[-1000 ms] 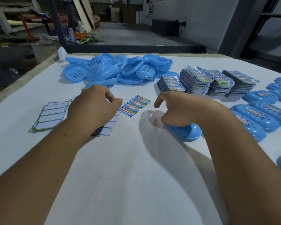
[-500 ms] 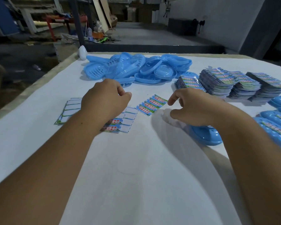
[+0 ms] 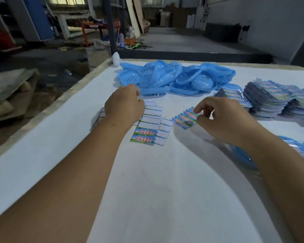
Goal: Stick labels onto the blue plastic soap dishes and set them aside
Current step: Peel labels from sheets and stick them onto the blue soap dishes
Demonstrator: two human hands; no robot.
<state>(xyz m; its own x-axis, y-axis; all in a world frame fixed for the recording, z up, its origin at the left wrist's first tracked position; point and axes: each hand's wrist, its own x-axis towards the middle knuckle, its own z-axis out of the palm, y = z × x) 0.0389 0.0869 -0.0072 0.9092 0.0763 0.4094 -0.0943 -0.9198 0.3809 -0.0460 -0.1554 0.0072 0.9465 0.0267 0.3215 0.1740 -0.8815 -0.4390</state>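
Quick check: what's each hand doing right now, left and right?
Left hand: fingers curled over the mostly peeled label sheet; any grip is hidden.
Right hand: pinching a label on the full label sheet.

A small white rounded plastic object [image 3: 116,59] stands at the far left corner of the white-covered table [image 3: 165,199]. Beyond it rises a dark metal post [image 3: 111,25], with leaning wooden boards [image 3: 136,14] and a blue panel [image 3: 37,16] far left.

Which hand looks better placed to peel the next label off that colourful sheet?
Probably the right hand: its fingertips already pinch the edge of the printed label sheet. The left hand rests over the mostly peeled sheets.
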